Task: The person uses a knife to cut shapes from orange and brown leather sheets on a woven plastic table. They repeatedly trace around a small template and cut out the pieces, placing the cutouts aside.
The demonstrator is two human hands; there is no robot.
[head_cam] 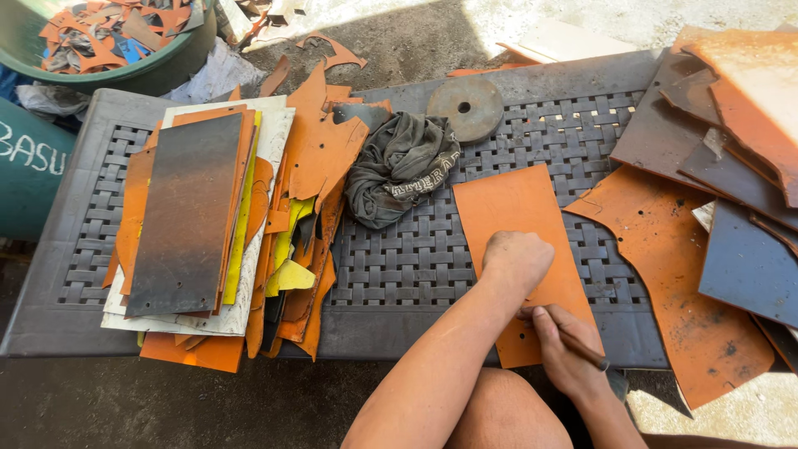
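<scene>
1. Right hand (565,353): fingers curled tight around a dark slim tool (584,349), its tip hidden under the left wrist, at the lower right part of the orange sheet (519,241).
2. Left hand (517,259): closed in a loose fist, knuckles pressed flat on the orange sheet, holding nothing.
3. Orange sheet: lies flat on the grey woven table (399,266), its lower end overhanging the near edge.
4. Open room: bare weave left of the sheet, up to the crumpled dark cloth (401,166).
5. Round metal disc (465,106): just beyond the cloth, near the far edge.
6. Left stack of sheets (187,212): dark, orange and yellow pieces, overhanging the near edge.
7. Right pile of dark and rust-coloured sheets (715,166): near the orange sheet's right edge.
</scene>
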